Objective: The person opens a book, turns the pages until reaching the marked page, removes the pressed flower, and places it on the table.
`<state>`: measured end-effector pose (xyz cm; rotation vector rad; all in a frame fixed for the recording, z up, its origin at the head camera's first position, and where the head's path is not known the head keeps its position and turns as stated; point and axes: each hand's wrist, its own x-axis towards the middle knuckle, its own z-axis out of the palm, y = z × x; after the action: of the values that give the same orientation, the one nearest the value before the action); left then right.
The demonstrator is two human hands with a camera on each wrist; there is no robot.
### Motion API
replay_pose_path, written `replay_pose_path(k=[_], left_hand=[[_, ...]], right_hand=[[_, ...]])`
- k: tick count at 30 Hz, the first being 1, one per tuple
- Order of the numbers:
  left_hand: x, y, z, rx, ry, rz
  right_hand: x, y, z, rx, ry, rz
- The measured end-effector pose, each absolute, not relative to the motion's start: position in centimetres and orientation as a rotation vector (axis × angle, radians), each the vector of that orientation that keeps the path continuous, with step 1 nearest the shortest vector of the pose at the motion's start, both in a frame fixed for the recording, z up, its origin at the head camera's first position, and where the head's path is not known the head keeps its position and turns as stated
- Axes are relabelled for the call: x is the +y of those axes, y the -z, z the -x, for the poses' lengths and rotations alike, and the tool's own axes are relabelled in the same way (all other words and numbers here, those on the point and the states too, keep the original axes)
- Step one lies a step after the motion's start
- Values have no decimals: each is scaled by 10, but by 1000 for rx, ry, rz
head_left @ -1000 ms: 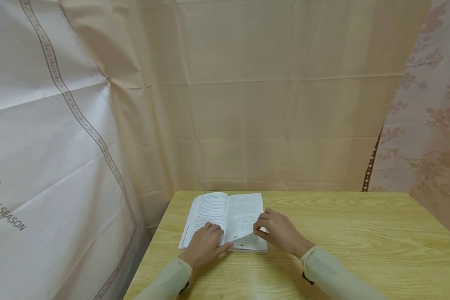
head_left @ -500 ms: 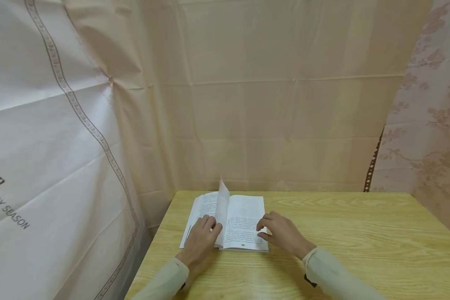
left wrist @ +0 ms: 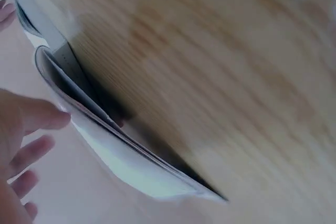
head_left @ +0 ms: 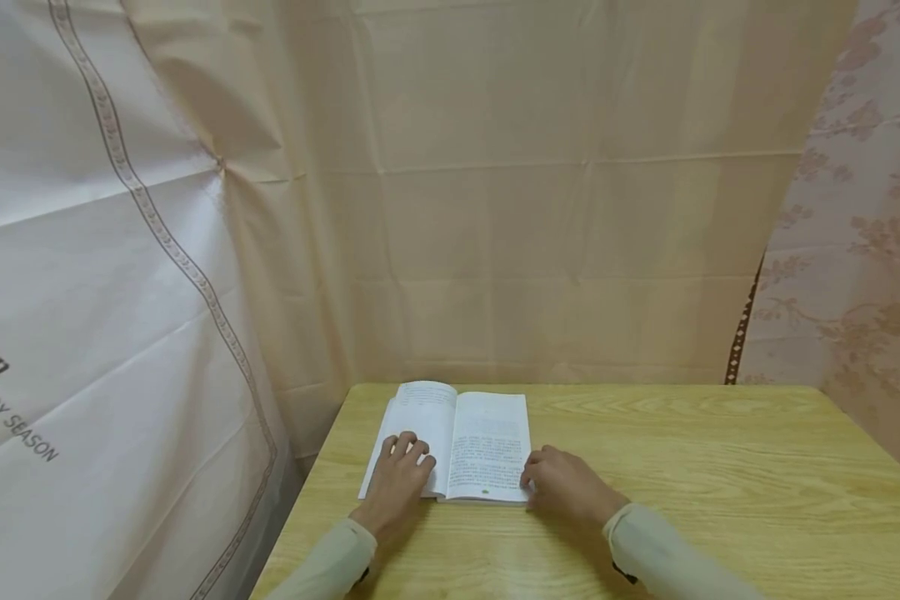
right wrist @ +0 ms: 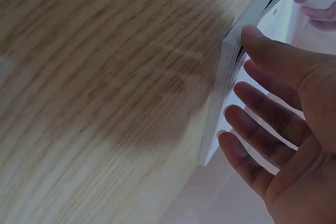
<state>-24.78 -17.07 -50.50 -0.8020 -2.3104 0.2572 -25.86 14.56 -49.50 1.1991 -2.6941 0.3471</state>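
On the wood-grained desk [head_left: 690,467], pale sleeves [head_left: 675,554] are seen nearest, with the left hand [head_left: 397,479] held over the left page of an open book [head_left: 489,437], its fingers loosely spread, and the right hand [head_left: 570,485] placed at the book's lower right corner, its fingers relaxed and clasped on nothing. The book is laid toward the desk's far left. Beyond, the space is closed off by hung beige cloth [head_left: 532,250].

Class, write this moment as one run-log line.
book: open on table | left hand: over left page | right hand: at book's right edge
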Motion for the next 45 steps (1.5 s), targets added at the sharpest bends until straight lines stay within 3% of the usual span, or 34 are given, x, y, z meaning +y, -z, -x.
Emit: replay_pose_path(k=[11, 24, 38, 45], left_hand=[[-171, 510, 247, -2626, 161, 847], [-168, 509, 243, -2728, 94, 878], [-165, 505, 242, -2793, 118, 883], [-164, 507, 243, -2758, 81, 889]], right_hand=[[147, 494, 263, -2632, -352, -1279], [145, 491, 262, -2561, -346, -1278], [142, 480, 258, -2718, -453, -1040], [144, 473, 255, -2621, -483, -1100]])
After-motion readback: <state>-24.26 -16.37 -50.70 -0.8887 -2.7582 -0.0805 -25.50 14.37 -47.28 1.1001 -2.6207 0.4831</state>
